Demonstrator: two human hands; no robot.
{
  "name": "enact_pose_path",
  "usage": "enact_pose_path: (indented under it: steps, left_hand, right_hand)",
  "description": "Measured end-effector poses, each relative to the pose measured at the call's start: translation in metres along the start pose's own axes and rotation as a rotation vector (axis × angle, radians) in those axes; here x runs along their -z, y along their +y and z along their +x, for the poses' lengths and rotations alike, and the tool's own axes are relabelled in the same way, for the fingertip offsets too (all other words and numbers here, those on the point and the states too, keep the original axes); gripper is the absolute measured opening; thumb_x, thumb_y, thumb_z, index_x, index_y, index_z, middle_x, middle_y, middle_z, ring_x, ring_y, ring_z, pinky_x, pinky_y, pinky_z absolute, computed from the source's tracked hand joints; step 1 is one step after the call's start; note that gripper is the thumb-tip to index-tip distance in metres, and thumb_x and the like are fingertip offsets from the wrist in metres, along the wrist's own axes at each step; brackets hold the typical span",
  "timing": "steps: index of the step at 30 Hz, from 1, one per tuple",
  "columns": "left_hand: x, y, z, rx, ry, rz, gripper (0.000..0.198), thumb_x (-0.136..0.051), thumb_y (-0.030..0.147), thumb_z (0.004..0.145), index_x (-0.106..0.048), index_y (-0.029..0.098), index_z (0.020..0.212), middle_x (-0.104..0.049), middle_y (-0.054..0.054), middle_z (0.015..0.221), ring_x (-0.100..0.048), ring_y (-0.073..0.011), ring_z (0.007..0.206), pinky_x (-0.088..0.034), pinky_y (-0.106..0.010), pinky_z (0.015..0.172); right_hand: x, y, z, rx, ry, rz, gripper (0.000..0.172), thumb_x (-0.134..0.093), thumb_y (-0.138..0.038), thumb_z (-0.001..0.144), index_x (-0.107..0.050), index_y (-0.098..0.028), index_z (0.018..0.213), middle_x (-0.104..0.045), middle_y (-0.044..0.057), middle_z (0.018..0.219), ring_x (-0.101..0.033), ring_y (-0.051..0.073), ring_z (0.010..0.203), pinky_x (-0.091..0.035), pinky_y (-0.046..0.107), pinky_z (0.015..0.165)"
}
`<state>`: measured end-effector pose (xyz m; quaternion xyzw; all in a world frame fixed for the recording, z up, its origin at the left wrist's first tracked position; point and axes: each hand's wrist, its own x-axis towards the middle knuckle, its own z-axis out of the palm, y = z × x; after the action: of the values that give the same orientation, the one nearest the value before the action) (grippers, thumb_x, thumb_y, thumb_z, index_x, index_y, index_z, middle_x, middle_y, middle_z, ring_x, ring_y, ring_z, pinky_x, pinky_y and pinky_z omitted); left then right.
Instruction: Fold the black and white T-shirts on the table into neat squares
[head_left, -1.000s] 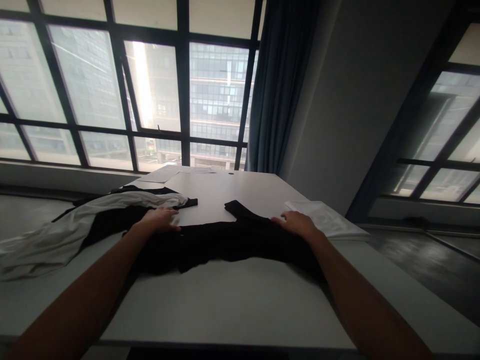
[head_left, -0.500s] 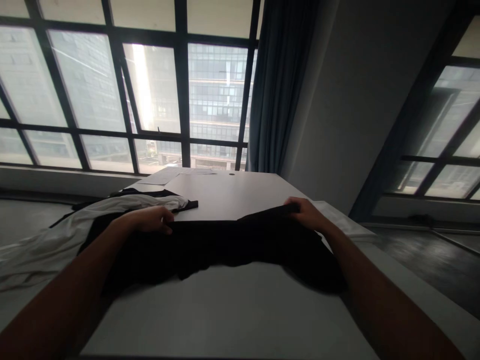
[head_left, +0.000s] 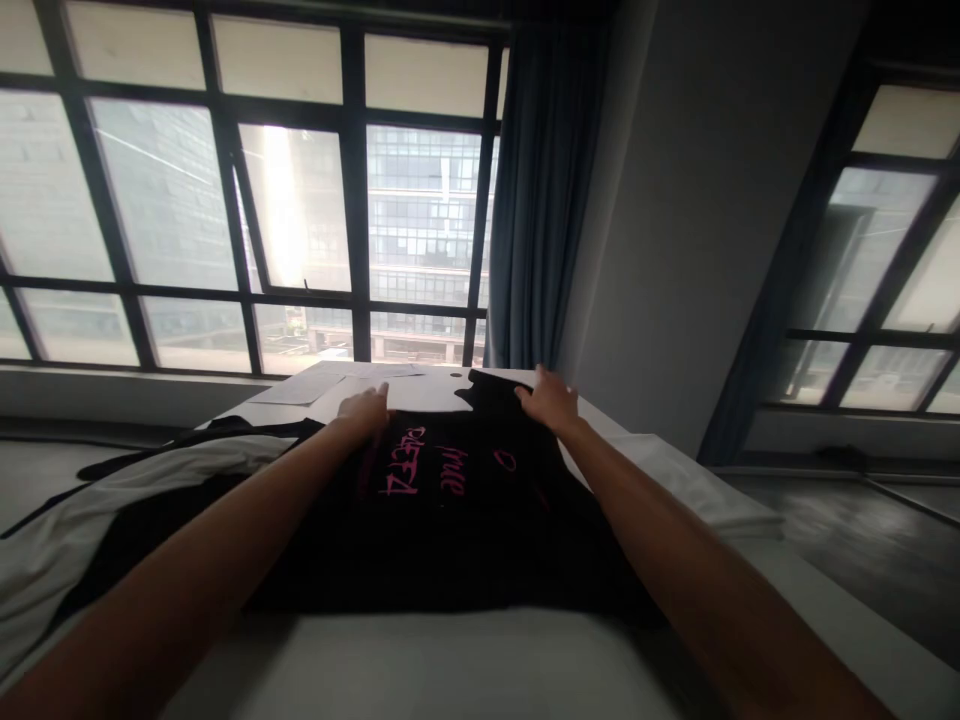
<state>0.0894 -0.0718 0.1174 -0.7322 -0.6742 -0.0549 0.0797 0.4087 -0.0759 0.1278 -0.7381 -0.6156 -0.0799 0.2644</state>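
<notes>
A black T-shirt [head_left: 480, 540] with pink lettering lies spread across the white table in front of me, its print turned sideways. At its far left corner, my left hand [head_left: 365, 410] is closed on the cloth, with one finger sticking up. My right hand [head_left: 553, 400] pinches the far right part of the shirt. A black flap, perhaps a sleeve, reaches past the right hand's fingers over the table. Both forearms cover the sides of the shirt.
White and black garments [head_left: 180, 475] lie heaped on the left, partly under my left arm. Folded white cloth [head_left: 667, 475] rests on the right. Papers [head_left: 300, 388] lie at the table's [head_left: 352, 660] far left end, before the windows and a blue curtain [head_left: 525, 200].
Both hands have moved away from me toward the table's far end, drawing the black shirt out flatter. Its pink print now shows. My view has tilted slightly upward.
</notes>
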Motion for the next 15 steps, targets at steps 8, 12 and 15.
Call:
enact_pose_path:
  steps: [8,12,15]
  left_hand:
    - [-0.100,-0.046,-0.031,-0.144,-0.342,-0.019,0.083,-0.043,0.070,0.086,-0.035,0.021,0.153,-0.030,-0.017,0.157,-0.031,-0.0387,0.143,-0.026,-0.059,0.112]
    - [-0.121,-0.058,-0.020,-0.132,-0.328,-0.063,0.084,-0.031,0.073,0.088,-0.029,0.021,0.155,-0.018,-0.013,0.161,-0.017,-0.0363,0.148,-0.013,-0.061,0.115]
    - [-0.132,-0.055,-0.008,-0.107,-0.283,-0.093,0.084,-0.025,0.073,0.090,-0.026,0.022,0.156,-0.015,-0.011,0.162,-0.012,-0.0352,0.149,-0.012,-0.061,0.115]
  right_hand:
    - [-0.081,0.068,-0.062,0.107,-0.754,-0.140,0.104,-0.052,-0.082,0.073,-0.036,-0.016,0.152,-0.030,0.020,0.157,-0.031,0.041,0.142,-0.025,0.051,0.115]
    - [-0.088,0.090,-0.045,0.125,-0.788,-0.136,0.115,-0.050,-0.089,0.067,-0.028,-0.018,0.155,-0.016,0.018,0.162,-0.021,0.042,0.145,-0.022,0.049,0.117]
    - [-0.097,0.093,-0.033,0.131,-0.726,-0.159,0.108,-0.046,-0.088,0.071,-0.030,-0.022,0.155,-0.017,0.015,0.163,-0.021,0.041,0.146,-0.023,0.051,0.116]
